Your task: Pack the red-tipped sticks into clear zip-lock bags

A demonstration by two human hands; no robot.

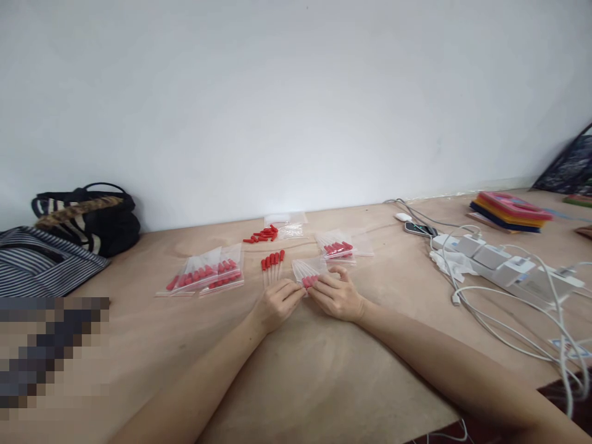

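A clear zip bag [303, 267] holds several droppers with red rubber bulbs and thin clear stems. My left hand [278, 303] pinches the near edge of this bag at its left. Fingers of my right hand [340, 297] press on the bag's right side, over the red bulbs. Just beyond my left hand lies a row of loose droppers [272, 262], bulbs pointing away. Filled zip bags [192, 276] overlap on the left, and more filled bags [339, 248] lie beyond my right hand. Loose red bulbs [264, 234] sit farther back beside clear stems [291, 230].
A power strip with white chargers [506, 266] and tangled cables [504, 351] lies at right, near a phone [420, 229] and crumpled tissue [451, 264]. A stack of coloured pieces [509, 211] is at far right. Black bag [113, 222] and striped cloth item [46, 262] are at left.
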